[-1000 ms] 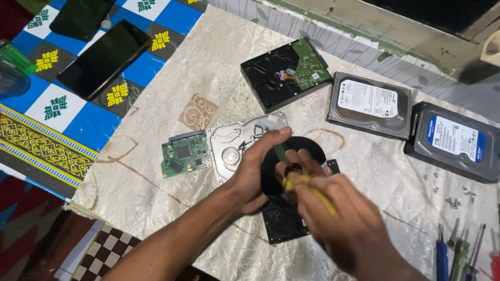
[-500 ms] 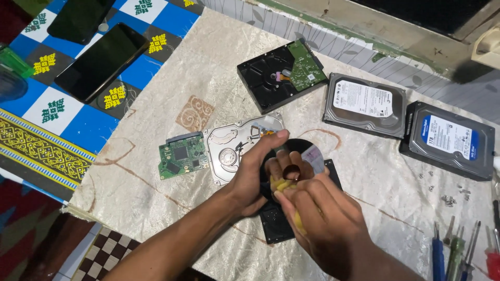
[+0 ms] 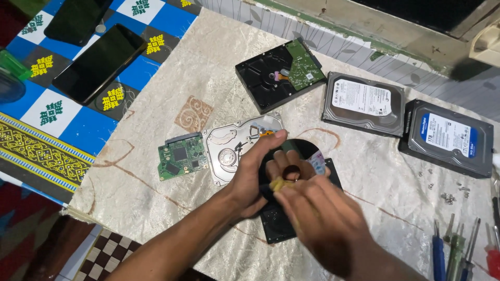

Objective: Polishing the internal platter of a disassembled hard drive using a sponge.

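The dark disk platter [image 3: 299,156] is sitting mid-cloth over the opened drive case [image 3: 284,224]; the left hand [image 3: 255,174] is gripping its edge while the right hand [image 3: 317,218] is pinching a yellow-handled tool [image 3: 281,183] at its hub. The silver lid [image 3: 234,148] and green circuit board [image 3: 182,156] are lying left. Judging by this, hub loosening is underway, demanding steady pressure.

A table under a pale cloth [image 3: 172,78] carried three hard drives [image 3: 363,102], a green circuit board [image 3: 183,156], a silver drive cover [image 3: 237,148] and loose screws [image 3: 449,196]. Screwdrivers [image 3: 458,247] lay at its right edge. Two phones [image 3: 99,62] rested on the blue patterned mat [image 3: 57,127] beside it.
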